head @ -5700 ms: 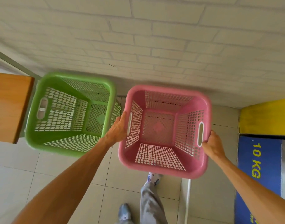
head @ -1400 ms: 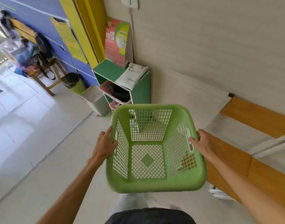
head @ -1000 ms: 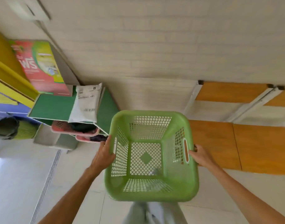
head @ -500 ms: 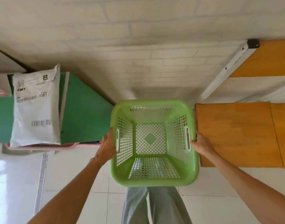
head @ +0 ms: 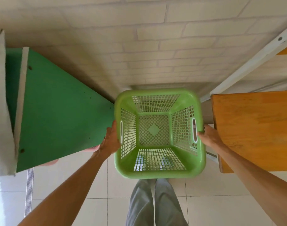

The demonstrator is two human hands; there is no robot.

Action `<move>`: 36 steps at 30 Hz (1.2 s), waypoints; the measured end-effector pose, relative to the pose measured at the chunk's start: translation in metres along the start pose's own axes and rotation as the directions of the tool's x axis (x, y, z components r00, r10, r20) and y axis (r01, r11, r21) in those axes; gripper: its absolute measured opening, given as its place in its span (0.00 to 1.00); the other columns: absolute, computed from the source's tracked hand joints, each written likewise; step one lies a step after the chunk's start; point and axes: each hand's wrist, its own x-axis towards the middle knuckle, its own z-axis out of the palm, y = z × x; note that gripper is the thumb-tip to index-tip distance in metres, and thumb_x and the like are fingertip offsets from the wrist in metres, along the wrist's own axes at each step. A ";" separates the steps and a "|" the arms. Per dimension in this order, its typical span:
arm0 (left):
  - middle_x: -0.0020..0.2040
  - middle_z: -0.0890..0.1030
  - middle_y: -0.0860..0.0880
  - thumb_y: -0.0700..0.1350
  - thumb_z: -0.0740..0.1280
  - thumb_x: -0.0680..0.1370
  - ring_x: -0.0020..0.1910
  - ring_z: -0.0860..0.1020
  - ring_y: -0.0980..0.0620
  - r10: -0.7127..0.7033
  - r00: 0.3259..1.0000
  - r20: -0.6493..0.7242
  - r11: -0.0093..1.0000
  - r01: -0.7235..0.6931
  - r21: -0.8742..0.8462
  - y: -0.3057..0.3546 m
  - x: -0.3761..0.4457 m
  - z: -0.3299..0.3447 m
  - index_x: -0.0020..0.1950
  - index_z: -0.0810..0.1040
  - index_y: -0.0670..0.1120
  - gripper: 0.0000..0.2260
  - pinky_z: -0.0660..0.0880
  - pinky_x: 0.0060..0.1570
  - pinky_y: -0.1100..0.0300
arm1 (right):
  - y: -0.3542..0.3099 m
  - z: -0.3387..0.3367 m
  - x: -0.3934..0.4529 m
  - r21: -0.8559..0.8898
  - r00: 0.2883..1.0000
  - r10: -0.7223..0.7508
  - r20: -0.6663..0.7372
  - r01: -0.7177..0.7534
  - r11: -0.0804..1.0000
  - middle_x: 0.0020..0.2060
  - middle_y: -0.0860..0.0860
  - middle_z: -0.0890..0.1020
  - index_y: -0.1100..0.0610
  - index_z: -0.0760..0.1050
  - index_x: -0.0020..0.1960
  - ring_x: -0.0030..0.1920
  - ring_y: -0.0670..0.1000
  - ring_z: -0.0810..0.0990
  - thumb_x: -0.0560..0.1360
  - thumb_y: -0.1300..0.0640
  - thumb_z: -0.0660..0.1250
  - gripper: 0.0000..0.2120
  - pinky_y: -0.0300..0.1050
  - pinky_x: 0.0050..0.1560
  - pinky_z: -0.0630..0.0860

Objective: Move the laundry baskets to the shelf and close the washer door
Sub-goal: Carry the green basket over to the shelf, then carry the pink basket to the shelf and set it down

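Observation:
An empty green laundry basket (head: 159, 170) hangs upright in front of me, low over the tiled floor, between a green shelf unit and a wooden bench. My left hand (head: 111, 140) grips its left handle from outside, and my right hand (head: 208, 137) grips the right handle. The green shelf unit (head: 58, 115) stands just left of the basket, seen from above. A pink basket rim (head: 92, 148) peeks out under the shelf's top edge. The washer is out of view.
An orange wooden bench (head: 253, 128) with a white metal frame (head: 247, 66) sits close on the right. A white brick wall (head: 155, 46) rises straight ahead. A white mailer bag (head: 0, 111) lies on the shelf top at far left. My grey trouser legs (head: 154, 203) show below.
I swapped from the pink basket to the green one and carried it to the shelf. Over the last second the basket sank lower into the gap between shelf and bench.

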 end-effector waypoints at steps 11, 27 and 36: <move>0.71 0.64 0.38 0.47 0.69 0.75 0.66 0.72 0.37 0.030 0.997 0.072 0.995 -0.037 0.097 0.031 -0.055 -0.043 0.80 0.49 0.47 0.39 0.75 0.61 0.42 | -0.002 -0.023 -0.067 0.044 0.992 -0.129 -0.012 0.129 0.991 0.55 0.55 0.81 0.61 0.67 0.69 0.42 0.51 0.80 0.77 0.52 0.68 0.25 0.35 0.30 0.68; 0.76 0.65 0.42 0.70 0.59 0.75 0.75 0.64 0.41 0.510 0.796 0.326 0.542 -0.592 0.597 0.268 -0.255 -0.167 0.78 0.60 0.50 0.38 0.64 0.71 0.42 | 0.104 -0.137 -0.365 0.459 0.973 0.165 -0.164 -0.073 0.885 0.70 0.61 0.71 0.57 0.59 0.77 0.69 0.61 0.70 0.80 0.39 0.55 0.32 0.55 0.66 0.69; 0.75 0.66 0.44 0.72 0.56 0.72 0.73 0.65 0.42 0.675 0.561 0.480 0.172 -0.752 0.637 0.487 -0.318 -0.085 0.78 0.61 0.48 0.41 0.66 0.69 0.44 | 0.324 -0.192 -0.436 0.530 0.822 0.478 -0.310 -0.268 0.804 0.72 0.61 0.69 0.57 0.60 0.77 0.70 0.61 0.70 0.80 0.37 0.52 0.33 0.56 0.66 0.69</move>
